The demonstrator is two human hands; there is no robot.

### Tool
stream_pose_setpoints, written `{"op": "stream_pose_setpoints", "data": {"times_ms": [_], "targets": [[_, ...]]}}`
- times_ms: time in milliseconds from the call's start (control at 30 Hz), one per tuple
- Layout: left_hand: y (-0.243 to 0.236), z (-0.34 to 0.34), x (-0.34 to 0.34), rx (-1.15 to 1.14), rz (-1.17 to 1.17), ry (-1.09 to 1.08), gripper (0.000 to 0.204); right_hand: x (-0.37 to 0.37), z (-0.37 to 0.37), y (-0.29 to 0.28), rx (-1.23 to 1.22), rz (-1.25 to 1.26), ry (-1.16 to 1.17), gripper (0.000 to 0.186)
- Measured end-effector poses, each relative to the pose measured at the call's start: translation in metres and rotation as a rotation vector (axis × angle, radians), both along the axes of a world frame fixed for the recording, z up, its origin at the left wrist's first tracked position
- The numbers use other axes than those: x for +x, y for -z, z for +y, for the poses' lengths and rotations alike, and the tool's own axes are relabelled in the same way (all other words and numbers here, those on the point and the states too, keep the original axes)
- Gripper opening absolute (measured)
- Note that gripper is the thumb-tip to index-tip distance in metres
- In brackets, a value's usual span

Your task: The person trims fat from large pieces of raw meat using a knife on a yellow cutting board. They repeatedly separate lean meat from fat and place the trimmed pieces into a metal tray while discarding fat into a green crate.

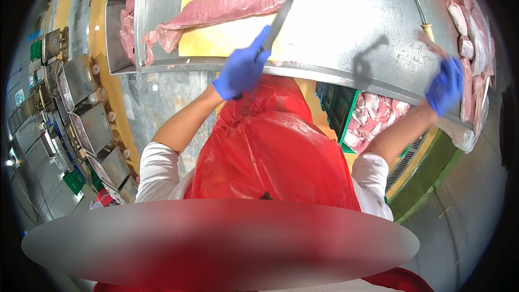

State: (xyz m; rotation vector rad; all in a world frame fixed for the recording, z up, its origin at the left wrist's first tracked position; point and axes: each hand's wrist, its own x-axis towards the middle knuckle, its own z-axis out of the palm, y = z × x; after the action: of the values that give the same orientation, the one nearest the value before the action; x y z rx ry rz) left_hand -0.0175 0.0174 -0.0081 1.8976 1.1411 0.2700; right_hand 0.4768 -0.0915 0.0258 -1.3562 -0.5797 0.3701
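Note:
My left hand (pixel 242 72), in a blue glove, is closed round the handle of a long knife (pixel 282 17). Its blade points up and away over the right end of a yellow cutting board (pixel 216 44). Across that board lies a long pink meat loin (pixel 232 4), with a ragged piece at its left end. Far to the right, my right hand (pixel 446 85), gloved in blue and smeared by motion, appears closed on a thin strip of meat (pixel 434 47). Beside it is a pile of pale meat pieces (pixel 466 47).
A honing steel (pixel 427 31) with a yellowish handle lies on the metal table (pixel 335 21). A metal bin (pixel 114 32) of meat adjoins the table's left edge. Below its near edge stands a green crate (pixel 348 116) full of meat trimmings (pixel 373 119). Metal tubs (pixel 97 124) line the left.

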Motion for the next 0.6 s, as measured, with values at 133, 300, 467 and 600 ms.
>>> {"op": "stream_pose_setpoints", "data": {"times_ms": [133,300,467,600], "targets": [[-0.043,0.047,-0.005,-0.105,-0.140,-0.235,0.062,0.062,-0.154,-0.114,0.047,-0.567,0.226,0.015],[-0.032,0.074,-0.047,-0.179,-0.430,-0.415,0.065,0.014,-0.240,-0.188,0.048,-0.712,0.704,0.009],[-0.014,0.087,-0.120,-0.234,-0.403,-0.517,0.064,-0.034,-0.301,-0.010,-0.661,-0.744,0.633,0.024],[0.004,0.087,-0.201,-0.103,-0.389,-0.629,0.061,-0.234,-0.118,0.093,-1.278,-0.011,-0.587,0.074]]}}
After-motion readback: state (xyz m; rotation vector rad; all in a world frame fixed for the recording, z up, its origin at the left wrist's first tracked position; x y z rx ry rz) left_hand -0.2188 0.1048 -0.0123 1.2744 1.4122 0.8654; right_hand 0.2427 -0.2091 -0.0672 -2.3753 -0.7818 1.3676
